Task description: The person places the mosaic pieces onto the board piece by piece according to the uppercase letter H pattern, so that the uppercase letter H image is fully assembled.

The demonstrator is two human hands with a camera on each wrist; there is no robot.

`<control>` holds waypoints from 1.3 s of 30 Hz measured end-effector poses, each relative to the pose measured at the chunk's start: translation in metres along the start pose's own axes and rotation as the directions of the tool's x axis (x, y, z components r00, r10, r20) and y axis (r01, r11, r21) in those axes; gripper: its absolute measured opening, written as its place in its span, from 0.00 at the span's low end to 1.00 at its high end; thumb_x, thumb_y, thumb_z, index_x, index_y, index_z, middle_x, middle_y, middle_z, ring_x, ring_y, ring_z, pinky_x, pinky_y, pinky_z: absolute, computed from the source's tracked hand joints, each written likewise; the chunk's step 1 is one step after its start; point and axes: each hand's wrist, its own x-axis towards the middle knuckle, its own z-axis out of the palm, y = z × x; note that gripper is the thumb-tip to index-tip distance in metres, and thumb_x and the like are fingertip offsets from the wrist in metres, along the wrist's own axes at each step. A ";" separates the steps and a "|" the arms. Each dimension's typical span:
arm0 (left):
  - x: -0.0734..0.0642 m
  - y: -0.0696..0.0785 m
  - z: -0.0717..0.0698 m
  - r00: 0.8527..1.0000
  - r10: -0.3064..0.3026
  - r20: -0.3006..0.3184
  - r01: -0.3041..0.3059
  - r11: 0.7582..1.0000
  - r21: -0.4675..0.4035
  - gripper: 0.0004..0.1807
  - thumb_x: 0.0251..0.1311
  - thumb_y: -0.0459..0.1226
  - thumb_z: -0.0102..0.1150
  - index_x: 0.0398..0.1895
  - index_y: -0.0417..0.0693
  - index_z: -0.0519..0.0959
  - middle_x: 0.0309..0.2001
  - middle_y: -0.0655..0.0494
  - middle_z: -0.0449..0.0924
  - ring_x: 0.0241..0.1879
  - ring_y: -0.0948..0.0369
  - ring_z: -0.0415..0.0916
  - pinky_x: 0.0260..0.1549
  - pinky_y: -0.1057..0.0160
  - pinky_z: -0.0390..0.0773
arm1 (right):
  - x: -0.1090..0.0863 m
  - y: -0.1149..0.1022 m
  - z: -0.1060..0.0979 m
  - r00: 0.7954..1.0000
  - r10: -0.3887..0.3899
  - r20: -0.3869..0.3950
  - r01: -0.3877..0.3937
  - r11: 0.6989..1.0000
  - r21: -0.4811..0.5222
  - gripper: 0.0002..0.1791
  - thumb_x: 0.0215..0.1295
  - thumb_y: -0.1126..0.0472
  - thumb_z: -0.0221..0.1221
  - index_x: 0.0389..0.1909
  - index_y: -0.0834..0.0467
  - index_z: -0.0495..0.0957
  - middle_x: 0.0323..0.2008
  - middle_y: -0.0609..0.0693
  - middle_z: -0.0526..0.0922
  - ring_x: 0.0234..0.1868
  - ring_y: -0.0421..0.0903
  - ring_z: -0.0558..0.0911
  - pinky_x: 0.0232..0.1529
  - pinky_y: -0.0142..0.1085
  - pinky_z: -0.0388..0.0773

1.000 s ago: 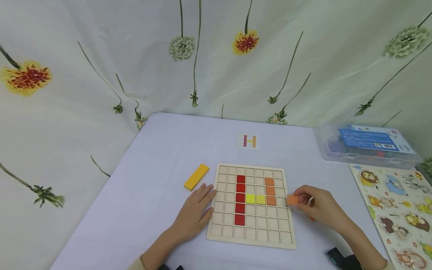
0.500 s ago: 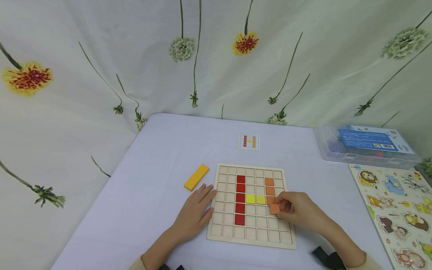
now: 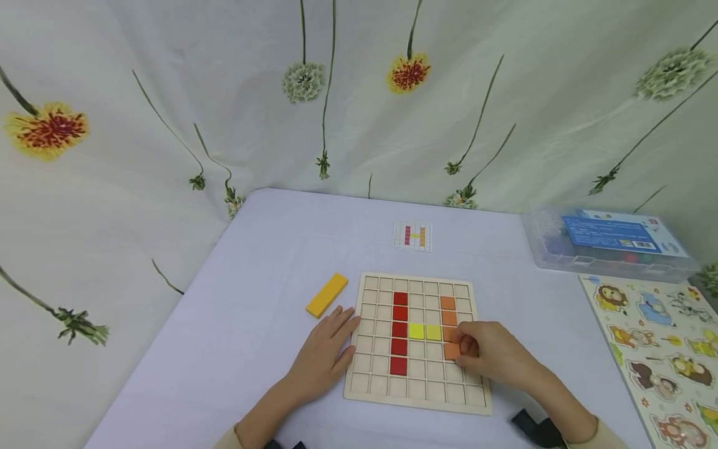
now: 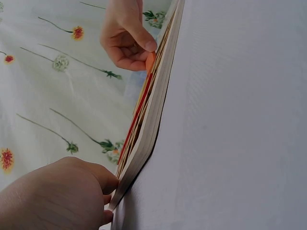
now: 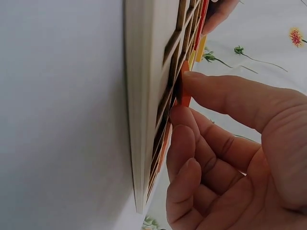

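My right hand [image 3: 496, 352] pinches a square orange tile [image 3: 451, 352] between thumb and fingers, right at a cell of the wooden grid board [image 3: 417, 388]. In the right wrist view this tile [image 5: 186, 88] stands tilted against the grid, with the thumb on its edge. Just beyond it, more orange tiles [image 3: 448, 303] form a column, the nearest partly covered by the fingers. Two yellow tiles [image 3: 424, 332] link that column to a column of red tiles [image 3: 399, 330]. My left hand [image 3: 322, 352] rests flat on the table, its fingertips touching the board's left edge.
A small pattern card [image 3: 412, 236] lies behind the board. An orange-yellow bar [image 3: 327, 295] lies beyond the left hand. At the right are a clear plastic box [image 3: 611, 243] and an animal picture board [image 3: 656, 362]. A flowered cloth [image 3: 359, 93] hangs behind the table.
The right hand has moved left from beside the board to over it, bringing the orange tile down to the cell below the other orange tiles. The left hand has stayed in place.
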 end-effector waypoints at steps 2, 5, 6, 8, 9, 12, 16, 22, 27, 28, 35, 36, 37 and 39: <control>0.000 0.000 0.000 1.000 0.000 -0.001 0.000 1.000 -0.001 0.27 0.64 0.36 0.56 0.67 0.43 0.70 0.70 0.46 0.66 0.74 0.46 0.56 0.70 0.42 0.59 | 0.000 0.000 0.000 1.000 0.000 -0.001 0.000 1.000 -0.004 0.11 0.49 0.68 0.69 0.33 0.58 0.79 0.23 0.40 0.74 0.26 0.33 0.70 0.26 0.26 0.72; 0.000 0.000 0.000 1.000 0.001 -0.002 -0.001 1.000 0.000 0.27 0.64 0.36 0.56 0.67 0.43 0.70 0.70 0.46 0.66 0.73 0.46 0.56 0.70 0.42 0.59 | 0.000 -0.001 0.000 1.000 0.003 -0.003 -0.003 1.000 -0.002 0.11 0.49 0.68 0.69 0.34 0.58 0.80 0.23 0.40 0.75 0.26 0.33 0.71 0.26 0.26 0.72; 0.000 0.000 0.000 1.000 0.002 -0.003 -0.002 1.000 0.000 0.27 0.64 0.36 0.56 0.67 0.43 0.70 0.70 0.46 0.66 0.73 0.46 0.56 0.70 0.42 0.59 | -0.001 -0.001 0.000 1.000 0.006 -0.003 -0.006 1.000 0.000 0.12 0.49 0.68 0.70 0.34 0.58 0.79 0.23 0.40 0.75 0.26 0.33 0.71 0.26 0.26 0.73; 0.000 0.000 0.000 1.000 0.004 -0.003 -0.004 1.000 0.002 0.27 0.64 0.36 0.56 0.67 0.43 0.70 0.70 0.46 0.66 0.73 0.46 0.56 0.70 0.42 0.59 | -0.001 -0.001 0.001 1.000 0.015 -0.003 -0.015 1.000 0.004 0.13 0.49 0.67 0.70 0.35 0.58 0.79 0.24 0.40 0.75 0.26 0.33 0.71 0.26 0.26 0.73; 0.000 0.000 0.000 1.000 0.005 -0.002 -0.005 1.000 0.003 0.27 0.64 0.36 0.56 0.67 0.43 0.70 0.70 0.46 0.66 0.73 0.46 0.56 0.70 0.42 0.59 | -0.001 -0.001 0.001 1.000 0.019 -0.003 -0.019 1.000 0.007 0.13 0.49 0.67 0.71 0.36 0.58 0.79 0.24 0.40 0.75 0.26 0.33 0.71 0.26 0.26 0.73; 0.000 0.000 0.000 1.000 0.005 -0.001 -0.005 1.000 0.009 0.27 0.64 0.37 0.56 0.67 0.43 0.70 0.71 0.46 0.66 0.74 0.46 0.56 0.70 0.43 0.59 | -0.001 -0.002 0.001 1.000 0.024 -0.003 -0.024 1.000 0.017 0.15 0.48 0.67 0.72 0.37 0.58 0.79 0.24 0.40 0.75 0.26 0.33 0.72 0.26 0.26 0.74; 0.000 0.000 0.000 1.000 0.004 0.000 -0.004 1.000 0.013 0.27 0.64 0.37 0.56 0.67 0.44 0.70 0.71 0.46 0.66 0.74 0.47 0.56 0.70 0.43 0.59 | -0.004 -0.002 -0.002 1.000 0.007 -0.017 -0.006 1.000 0.025 0.14 0.48 0.66 0.72 0.36 0.57 0.80 0.25 0.40 0.76 0.27 0.33 0.72 0.27 0.26 0.74; 0.000 0.000 0.001 1.000 0.000 0.003 0.000 1.000 0.013 0.27 0.64 0.37 0.56 0.67 0.44 0.70 0.71 0.46 0.65 0.74 0.47 0.56 0.71 0.43 0.59 | -0.013 0.003 -0.010 0.992 -0.035 -0.119 0.041 0.998 0.045 0.13 0.51 0.65 0.71 0.39 0.55 0.81 0.28 0.39 0.77 0.30 0.32 0.73 0.29 0.27 0.73; 0.000 0.000 0.001 1.000 -0.004 0.003 0.004 1.000 0.020 0.27 0.64 0.37 0.56 0.67 0.44 0.70 0.71 0.46 0.66 0.74 0.47 0.56 0.70 0.43 0.59 | -0.025 0.012 -0.017 0.953 -0.067 -0.295 0.079 0.996 0.030 0.16 0.49 0.67 0.72 0.41 0.57 0.81 0.30 0.41 0.78 0.30 0.31 0.73 0.28 0.28 0.73; 0.000 0.000 0.001 1.000 -0.005 0.004 0.005 1.000 0.022 0.27 0.64 0.37 0.56 0.67 0.44 0.70 0.71 0.47 0.66 0.74 0.47 0.56 0.71 0.43 0.59 | -0.028 0.014 -0.018 0.941 -0.079 -0.329 0.092 0.996 0.023 0.17 0.49 0.68 0.72 0.41 0.57 0.82 0.30 0.42 0.79 0.29 0.31 0.73 0.27 0.28 0.73; 0.000 0.000 0.001 1.000 -0.008 -0.001 0.008 1.000 0.020 0.27 0.64 0.37 0.57 0.67 0.45 0.70 0.71 0.47 0.65 0.74 0.47 0.56 0.71 0.43 0.59 | -0.047 0.034 -0.027 0.900 -0.078 -0.430 0.098 0.995 0.025 0.20 0.49 0.69 0.72 0.45 0.57 0.81 0.31 0.46 0.80 0.28 0.31 0.73 0.27 0.25 0.73; 0.000 0.000 0.001 1.000 -0.008 -0.003 0.008 1.000 0.019 0.27 0.64 0.37 0.57 0.67 0.45 0.70 0.71 0.47 0.66 0.74 0.47 0.56 0.71 0.43 0.59 | -0.050 0.037 -0.028 0.897 -0.073 -0.435 0.096 0.995 0.029 0.21 0.49 0.69 0.72 0.46 0.57 0.81 0.31 0.46 0.80 0.28 0.32 0.74 0.27 0.24 0.72; 0.000 -0.001 0.001 1.000 -0.007 -0.004 0.007 1.000 0.020 0.27 0.64 0.37 0.57 0.67 0.45 0.70 0.71 0.47 0.66 0.74 0.47 0.56 0.71 0.43 0.59 | -0.053 0.040 -0.029 0.895 -0.064 -0.441 0.090 0.995 0.037 0.21 0.49 0.69 0.72 0.46 0.57 0.81 0.31 0.46 0.80 0.28 0.32 0.74 0.27 0.24 0.72; 0.000 -0.001 0.001 1.000 -0.006 -0.004 0.006 1.000 0.018 0.27 0.64 0.37 0.57 0.67 0.45 0.70 0.71 0.47 0.66 0.74 0.47 0.56 0.70 0.43 0.59 | -0.058 0.047 -0.029 0.891 -0.045 -0.452 0.071 0.997 0.041 0.22 0.49 0.69 0.72 0.47 0.57 0.80 0.31 0.46 0.79 0.29 0.32 0.74 0.27 0.23 0.71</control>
